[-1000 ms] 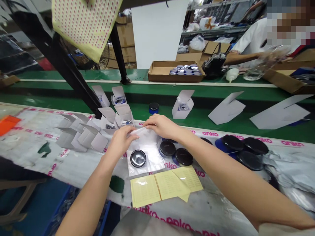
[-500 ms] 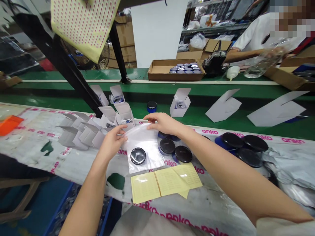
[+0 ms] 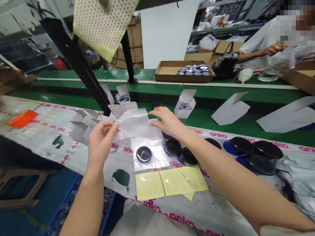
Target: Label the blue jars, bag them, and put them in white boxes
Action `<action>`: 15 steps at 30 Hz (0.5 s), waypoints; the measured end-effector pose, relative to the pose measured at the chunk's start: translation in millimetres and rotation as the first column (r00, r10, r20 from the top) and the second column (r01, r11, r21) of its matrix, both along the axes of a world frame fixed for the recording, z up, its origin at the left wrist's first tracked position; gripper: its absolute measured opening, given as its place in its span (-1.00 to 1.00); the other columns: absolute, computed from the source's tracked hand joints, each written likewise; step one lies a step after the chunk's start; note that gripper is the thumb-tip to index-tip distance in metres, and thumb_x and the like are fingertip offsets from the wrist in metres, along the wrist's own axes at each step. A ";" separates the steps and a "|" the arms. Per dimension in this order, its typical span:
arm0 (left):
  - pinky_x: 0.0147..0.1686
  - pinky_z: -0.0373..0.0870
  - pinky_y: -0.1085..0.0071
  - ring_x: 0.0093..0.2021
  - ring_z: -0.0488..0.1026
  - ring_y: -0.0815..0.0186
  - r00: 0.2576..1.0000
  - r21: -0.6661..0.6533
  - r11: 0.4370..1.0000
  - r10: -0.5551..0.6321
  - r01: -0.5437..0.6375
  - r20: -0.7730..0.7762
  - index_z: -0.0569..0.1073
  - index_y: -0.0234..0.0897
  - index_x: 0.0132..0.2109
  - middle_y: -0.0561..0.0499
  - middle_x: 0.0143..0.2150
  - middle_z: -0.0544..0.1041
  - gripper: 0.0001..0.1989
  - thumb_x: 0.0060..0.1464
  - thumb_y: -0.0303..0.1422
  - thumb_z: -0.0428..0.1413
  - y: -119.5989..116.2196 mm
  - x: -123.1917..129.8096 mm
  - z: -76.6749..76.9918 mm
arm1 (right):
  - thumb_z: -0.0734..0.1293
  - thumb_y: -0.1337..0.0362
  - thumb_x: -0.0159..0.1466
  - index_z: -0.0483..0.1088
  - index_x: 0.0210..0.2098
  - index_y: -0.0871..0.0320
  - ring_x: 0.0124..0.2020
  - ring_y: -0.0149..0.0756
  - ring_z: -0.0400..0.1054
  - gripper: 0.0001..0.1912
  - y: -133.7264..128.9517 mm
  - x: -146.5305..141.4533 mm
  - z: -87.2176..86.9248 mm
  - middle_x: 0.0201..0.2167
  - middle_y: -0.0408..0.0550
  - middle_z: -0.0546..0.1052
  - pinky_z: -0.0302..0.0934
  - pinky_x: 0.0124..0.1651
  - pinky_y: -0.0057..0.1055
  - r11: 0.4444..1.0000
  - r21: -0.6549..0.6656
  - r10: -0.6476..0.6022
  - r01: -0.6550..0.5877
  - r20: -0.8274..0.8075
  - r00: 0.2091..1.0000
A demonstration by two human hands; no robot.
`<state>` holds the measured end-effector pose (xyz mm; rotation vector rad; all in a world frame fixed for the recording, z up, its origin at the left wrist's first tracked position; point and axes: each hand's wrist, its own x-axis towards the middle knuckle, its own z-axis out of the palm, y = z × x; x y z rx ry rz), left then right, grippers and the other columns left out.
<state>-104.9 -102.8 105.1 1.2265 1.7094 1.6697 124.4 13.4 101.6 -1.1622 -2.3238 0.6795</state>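
My left hand (image 3: 103,132) is closed, with thumb and fingers pinching the corner of a clear plastic bag (image 3: 134,123). The bag is lifted and slants up towards the right. My right hand (image 3: 166,121) is beside the bag's far right edge, thumb and fingers apart. Below, more flat clear plastic (image 3: 157,157) lies on the bench, with a round black lid-like disc (image 3: 144,154) resting on it. Yellow printed sheets (image 3: 169,183) lie just in front. Several black-lidded jars (image 3: 173,146) with blue sides stand to the right, partly behind my right arm.
Open white boxes (image 3: 85,127) cluster at the left, and others, such as one white box (image 3: 185,106), stand along the green conveyor (image 3: 147,91). A cardboard tray (image 3: 167,70) holds several jars. A co-worker's hand (image 3: 273,49) is at the far right. An orange object (image 3: 23,118) lies left.
My left hand has moved left and up, closing on the plastic bag and lifting it off the plastic beneath. My right hand has opened from the bag's edge. The view has shifted slightly.
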 end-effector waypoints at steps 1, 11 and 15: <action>-0.38 0.48 0.46 -0.42 0.56 0.32 0.997 0.047 0.999 -0.014 0.010 0.078 0.52 -0.26 -0.25 0.05 -0.43 0.60 -0.79 -0.03 -0.32 0.35 0.1 2.3 2.1 | 0.37 0.19 0.38 0.52 0.10 0.20 0.17 0.03 0.38 -0.65 -5.5 -0.1 3.9 0.11 0.19 0.55 0.24 0.22 -0.03 1.000 -0.010 -0.027 0.026 -0.076 0.997; -0.33 0.59 0.45 -0.41 0.55 0.44 0.916 0.055 0.993 -0.119 0.105 0.382 0.50 -0.21 -0.06 0.07 -0.17 0.51 -0.42 -0.30 -0.42 0.49 4.0 32.9 -15.9 | 0.53 0.07 0.14 0.57 -0.13 0.14 -0.26 -0.16 0.54 -0.62 -36.5 -8.9 6.5 -0.35 -0.06 0.64 0.39 -0.03 -0.11 0.903 -0.394 -0.154 -0.171 -0.668 0.728; -0.16 0.60 0.39 -0.29 0.62 0.38 0.814 0.010 0.973 -0.199 0.232 0.546 0.38 -0.14 0.17 -0.07 0.01 0.59 -0.17 -0.29 -0.43 0.51 0.1 32.7 -10.9 | 0.51 0.18 0.14 0.57 -0.14 0.14 -0.43 -0.33 0.45 -0.69 -25.4 0.7 6.9 -0.45 -0.15 0.60 0.37 -0.15 -0.23 0.874 -0.428 -0.163 -0.232 -0.707 0.688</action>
